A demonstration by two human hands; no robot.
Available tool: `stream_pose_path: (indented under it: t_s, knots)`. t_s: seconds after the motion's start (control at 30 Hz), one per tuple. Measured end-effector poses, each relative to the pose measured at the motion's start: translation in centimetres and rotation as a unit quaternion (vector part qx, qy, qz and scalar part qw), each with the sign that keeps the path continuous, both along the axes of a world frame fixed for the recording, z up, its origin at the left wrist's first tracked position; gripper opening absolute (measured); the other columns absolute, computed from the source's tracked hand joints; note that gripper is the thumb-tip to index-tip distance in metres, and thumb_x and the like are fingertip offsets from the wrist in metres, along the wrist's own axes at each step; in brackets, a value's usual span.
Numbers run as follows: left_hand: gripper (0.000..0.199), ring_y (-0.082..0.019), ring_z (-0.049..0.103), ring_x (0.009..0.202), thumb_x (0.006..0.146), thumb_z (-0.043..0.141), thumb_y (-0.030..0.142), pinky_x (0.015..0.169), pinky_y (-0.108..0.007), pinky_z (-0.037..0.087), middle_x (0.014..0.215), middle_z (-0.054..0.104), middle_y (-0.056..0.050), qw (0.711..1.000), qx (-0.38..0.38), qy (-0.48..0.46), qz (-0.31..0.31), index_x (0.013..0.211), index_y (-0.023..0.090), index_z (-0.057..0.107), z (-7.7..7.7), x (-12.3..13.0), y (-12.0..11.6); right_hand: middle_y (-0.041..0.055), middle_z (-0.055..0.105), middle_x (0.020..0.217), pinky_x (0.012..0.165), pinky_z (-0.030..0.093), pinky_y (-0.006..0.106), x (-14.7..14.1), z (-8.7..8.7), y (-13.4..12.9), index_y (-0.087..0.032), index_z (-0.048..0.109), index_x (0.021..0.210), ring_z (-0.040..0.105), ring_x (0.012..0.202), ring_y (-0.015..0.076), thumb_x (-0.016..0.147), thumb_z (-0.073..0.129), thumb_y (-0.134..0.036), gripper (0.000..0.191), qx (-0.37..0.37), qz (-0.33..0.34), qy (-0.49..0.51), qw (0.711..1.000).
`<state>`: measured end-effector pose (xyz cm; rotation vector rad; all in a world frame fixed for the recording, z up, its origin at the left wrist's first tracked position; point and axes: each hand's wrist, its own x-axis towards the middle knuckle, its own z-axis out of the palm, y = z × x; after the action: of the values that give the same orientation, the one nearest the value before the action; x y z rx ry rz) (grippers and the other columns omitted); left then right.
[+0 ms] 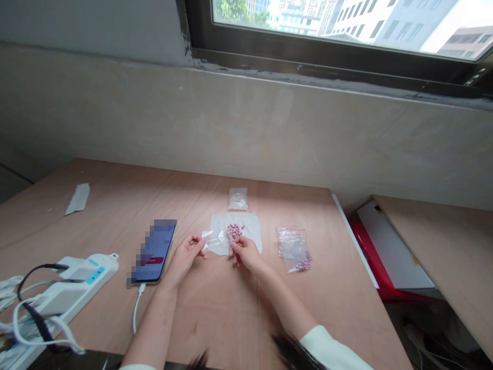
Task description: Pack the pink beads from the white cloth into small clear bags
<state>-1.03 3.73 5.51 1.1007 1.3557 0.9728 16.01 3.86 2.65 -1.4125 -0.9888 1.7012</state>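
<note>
While my left hand (185, 255) and right hand (245, 253) work close together, not touching | left: pinches clear plastic bag (213, 241) | right: fingertips at pink beads (234, 231) heaped on white paper (252, 234), grip unclear | status: heap remains; second bag (290, 246) on the bench (215, 318) holds some beads

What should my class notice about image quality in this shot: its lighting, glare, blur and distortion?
In the head view, the window is overexposed, daylight washes a pale patch across the wooden table, the wide lens bows the wall's straight edges, dark strands blur along the bottom edge, and the phone screen is pixelated.
</note>
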Motion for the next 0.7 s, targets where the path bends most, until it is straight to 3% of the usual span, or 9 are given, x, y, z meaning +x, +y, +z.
stream_pose_path:
  t_s: [0.37,0.53,0.7]
  knots:
    - [0.024,-0.007,0.049,0.046,0.066,0.056,0.037,0.052,-0.021,0.04,0.054,0.047,0.008,0.999,0.042,-0.011,-0.024,0.069,0.018,0.043,0.8,1.1,1.3,-0.0032,0.055,0.052,0.032,0.036,0.018,0.1,-0.3,0.1,-0.017,0.042,0.066,0.047,0.034,0.0068,0.069,0.053,-0.03,0.018,-0.019,-0.006,0.054,0.998]
    - [0.022,-0.007,0.049,0.046,0.067,0.055,0.036,0.049,-0.02,0.04,0.057,0.046,0.007,0.996,0.061,-0.012,-0.068,0.069,0.018,0.043,1.2,1.6,2.6,-0.0002,0.057,0.057,0.036,0.037,0.019,0.4,0.2,0.0,-0.017,0.043,0.066,0.05,0.038,0.008,0.066,0.056,-0.032,0.02,-0.019,-0.013,0.083,0.996]
    - [0.018,-0.008,0.051,0.051,0.07,0.053,0.034,0.056,-0.022,0.042,0.058,0.049,0.006,0.994,0.056,0.013,-0.09,0.071,0.018,0.045,1.9,0.6,1.6,0.0009,0.056,0.062,0.045,0.04,0.022,0.6,1.0,0.2,-0.016,0.046,0.065,0.053,0.051,0.011,0.063,0.055,-0.034,0.02,0.014,-0.086,0.066,0.994]
